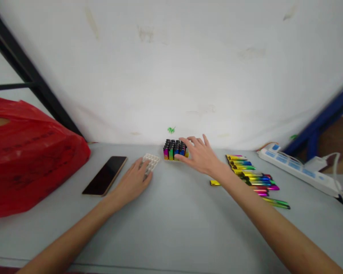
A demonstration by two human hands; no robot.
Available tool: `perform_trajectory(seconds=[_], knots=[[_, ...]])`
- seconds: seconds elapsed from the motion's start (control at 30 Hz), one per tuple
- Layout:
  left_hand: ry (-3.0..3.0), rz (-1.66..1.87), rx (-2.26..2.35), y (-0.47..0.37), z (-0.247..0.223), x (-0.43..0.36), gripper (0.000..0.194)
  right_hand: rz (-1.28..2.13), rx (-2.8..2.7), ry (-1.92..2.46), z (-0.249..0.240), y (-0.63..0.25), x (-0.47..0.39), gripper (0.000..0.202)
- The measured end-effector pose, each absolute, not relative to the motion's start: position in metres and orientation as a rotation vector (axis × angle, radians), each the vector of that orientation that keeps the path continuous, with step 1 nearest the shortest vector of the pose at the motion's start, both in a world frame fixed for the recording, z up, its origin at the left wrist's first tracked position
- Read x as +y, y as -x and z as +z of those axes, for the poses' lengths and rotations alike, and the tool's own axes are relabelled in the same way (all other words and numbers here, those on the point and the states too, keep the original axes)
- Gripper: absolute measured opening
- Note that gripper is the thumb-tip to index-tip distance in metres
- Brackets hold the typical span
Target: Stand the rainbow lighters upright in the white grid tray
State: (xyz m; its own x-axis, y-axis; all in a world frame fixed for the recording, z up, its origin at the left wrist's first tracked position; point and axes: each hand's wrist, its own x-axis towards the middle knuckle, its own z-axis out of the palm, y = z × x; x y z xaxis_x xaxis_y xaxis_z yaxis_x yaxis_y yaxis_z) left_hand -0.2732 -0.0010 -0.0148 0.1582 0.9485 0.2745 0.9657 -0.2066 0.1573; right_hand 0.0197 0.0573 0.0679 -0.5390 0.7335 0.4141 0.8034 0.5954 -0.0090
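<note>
Near the back of the table, a block of upright colourful lighters (pixel 171 151) with black tops stands in rows. My right hand (pixel 198 154) is at its right side, thumb and fingers spread apart; whether it touches the lighters is unclear. To the left of the block, my left hand (pixel 135 179) lies over the lower left part of a white tray with small cells (pixel 152 160), fingers resting on it and thumb apart. On the right, several shiny lighters (pixel 246 167) lie flat in a loose column, partly hidden by my right forearm.
A dark phone (pixel 105 176) lies left of my left hand. A red plastic bag (pixel 37 156) fills the far left. At the right edge is a white power strip (pixel 298 169) with cables. A white wall (pixel 171 76) rises behind the grey table (pixel 171 228).
</note>
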Motion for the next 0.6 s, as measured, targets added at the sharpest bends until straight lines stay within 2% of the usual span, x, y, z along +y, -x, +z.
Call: perform_trajectory(seconds=[0.1,0.23,0.47,0.6], knots=[[2.312,-0.545,-1.930,0.284,-0.016,0.013,0.056,-0.171,-2.548,1.330,0.065,0.021,0.094,0.081],[2.225,-0.742,-1.888,0.280,-0.015,0.012,0.069,-0.080,-2.565,1.383,0.057,0.040,0.110,0.078],[2.410,-0.968,-1.829,0.244,-0.010,-0.011,0.080,-0.044,-2.406,1.606,0.061,0.040,0.075,0.085],[2.545,-1.046,-1.916,0.206,-0.019,-0.025,0.100,0.139,-2.275,1.762,0.069,0.029,0.054,0.086]])
